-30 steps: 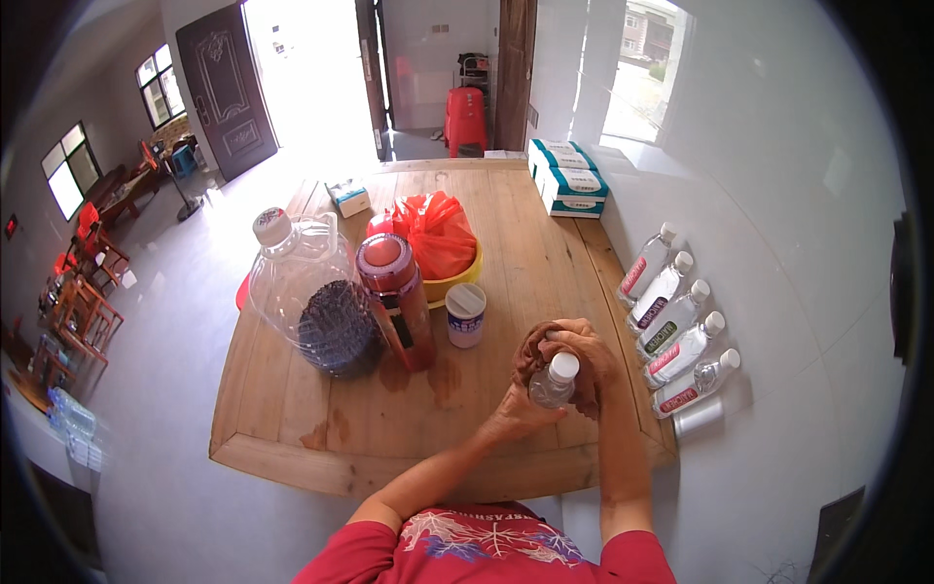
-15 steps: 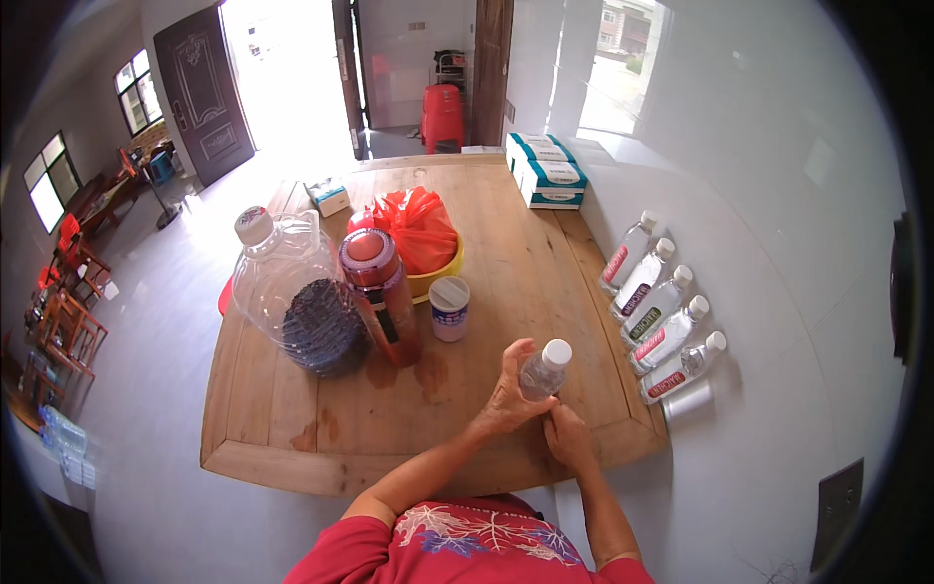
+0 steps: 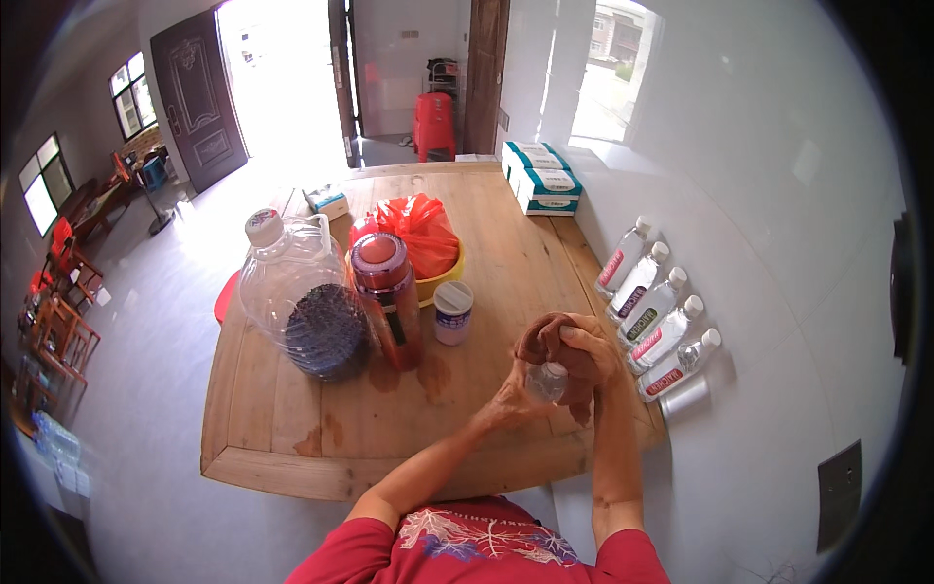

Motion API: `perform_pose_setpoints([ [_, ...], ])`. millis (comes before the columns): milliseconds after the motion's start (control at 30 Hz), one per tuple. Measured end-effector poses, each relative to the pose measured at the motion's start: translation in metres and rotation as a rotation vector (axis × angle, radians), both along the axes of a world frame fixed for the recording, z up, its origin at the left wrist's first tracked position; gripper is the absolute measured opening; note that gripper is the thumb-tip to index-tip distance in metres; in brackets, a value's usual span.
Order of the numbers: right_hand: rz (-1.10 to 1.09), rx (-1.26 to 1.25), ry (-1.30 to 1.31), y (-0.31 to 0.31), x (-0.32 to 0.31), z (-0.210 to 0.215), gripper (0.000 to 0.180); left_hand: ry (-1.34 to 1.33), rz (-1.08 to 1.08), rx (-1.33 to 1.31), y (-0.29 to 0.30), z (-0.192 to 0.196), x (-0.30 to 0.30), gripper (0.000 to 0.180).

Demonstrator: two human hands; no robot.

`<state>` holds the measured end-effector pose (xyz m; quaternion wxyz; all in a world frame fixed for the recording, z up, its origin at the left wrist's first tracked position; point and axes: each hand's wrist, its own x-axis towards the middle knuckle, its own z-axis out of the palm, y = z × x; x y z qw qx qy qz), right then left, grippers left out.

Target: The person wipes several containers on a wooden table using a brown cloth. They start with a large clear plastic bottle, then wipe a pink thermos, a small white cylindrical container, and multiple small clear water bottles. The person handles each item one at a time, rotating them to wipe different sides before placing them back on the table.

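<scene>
Over the near right part of the wooden table (image 3: pixel 321 428), my left hand (image 3: pixel 506 404) holds a small clear plastic bottle (image 3: pixel 547 382) from below. My right hand (image 3: pixel 593 355) presses a brown cloth (image 3: pixel 550 336) over the top of that bottle, hiding its cap. Both hands are closed around these things, and the bottle is tipped toward me.
A large clear jug (image 3: pixel 297 297) with dark contents, a red-lidded jar (image 3: pixel 389 297), a small white-capped jar (image 3: pixel 453 311) and a yellow bowl holding a red bag (image 3: pixel 420 232) stand mid-table. Several water bottles (image 3: pixel 652 307) lie along the right wall. Boxes (image 3: pixel 545 185) sit at the far right.
Half a second ago the bottle stood uncovered in my left hand with my right hand below it; now the right hand has brought the brown cloth over the bottle's top.
</scene>
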<state>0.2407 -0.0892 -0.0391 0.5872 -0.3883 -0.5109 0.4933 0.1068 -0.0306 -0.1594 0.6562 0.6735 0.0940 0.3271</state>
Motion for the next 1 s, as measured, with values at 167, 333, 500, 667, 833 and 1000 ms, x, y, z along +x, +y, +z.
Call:
perform_pose_setpoints([
  [167, -0.232, -0.081, -0.422, -0.005, -0.011, 0.010, 0.036, 0.222, -0.064, 0.263, 0.014, -0.015, -0.001, 0.107],
  [333, -0.317, 0.307, -0.613, 0.005, 0.008, -0.047, 0.037, -0.060, 0.042, 0.133, 0.008, -0.014, 0.007, 0.120],
  [500, -0.444, -0.338, -0.085, -0.005, 0.027, -0.146, 0.033, -0.052, 0.002, -0.067, 0.002, -0.005, 0.005, 0.137],
  [667, -0.819, -0.302, -0.839, -0.061, -0.004, -0.208, 0.030, 0.037, 0.021, 0.049, 0.004, -0.010, 0.004, 0.125],
  [833, -0.814, -0.271, -0.859, -0.101, -0.037, -0.149, 0.029, -0.022, 0.022, 0.063, -0.006, -0.003, 0.010, 0.100],
  [1000, -1.146, 0.139, -0.363, -0.069, -0.049, -0.024, 0.019, 0.094, 0.114, 0.062, -0.004, -0.021, 0.013, 0.087],
])
